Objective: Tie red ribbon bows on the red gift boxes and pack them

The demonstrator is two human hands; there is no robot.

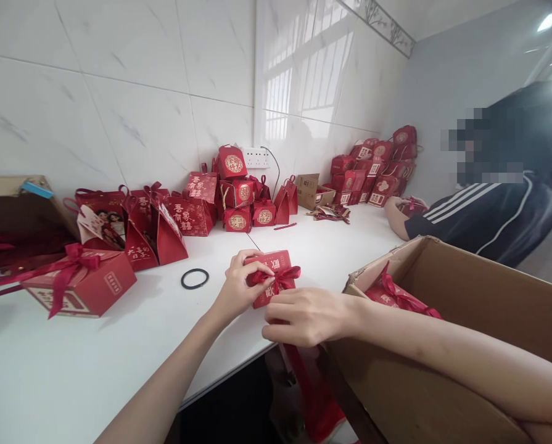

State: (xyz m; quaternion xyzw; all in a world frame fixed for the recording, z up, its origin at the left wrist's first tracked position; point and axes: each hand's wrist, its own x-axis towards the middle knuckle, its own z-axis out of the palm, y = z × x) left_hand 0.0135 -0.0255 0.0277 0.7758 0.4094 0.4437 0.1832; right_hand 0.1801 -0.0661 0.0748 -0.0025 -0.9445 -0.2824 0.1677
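Note:
On the white table in front of me stands a small red gift box [279, 259] with light printed characters. A red ribbon bow [285, 279] is tied across its top. My left hand [245, 285] is at the box's left side, its thumb and forefinger pinching a loop of the bow. My right hand [306, 316] lies at the near right side of the box with its fingers curled. Its fingertips are partly hidden, and whatever they grip there does not show.
An open cardboard carton [396, 256] with a red box inside stands under my right forearm. A black ring [195, 279] and a larger bowed box [84, 280] lie to the left. Stacked red boxes [236, 191] line the wall. A co-worker [483, 209] sits at the right.

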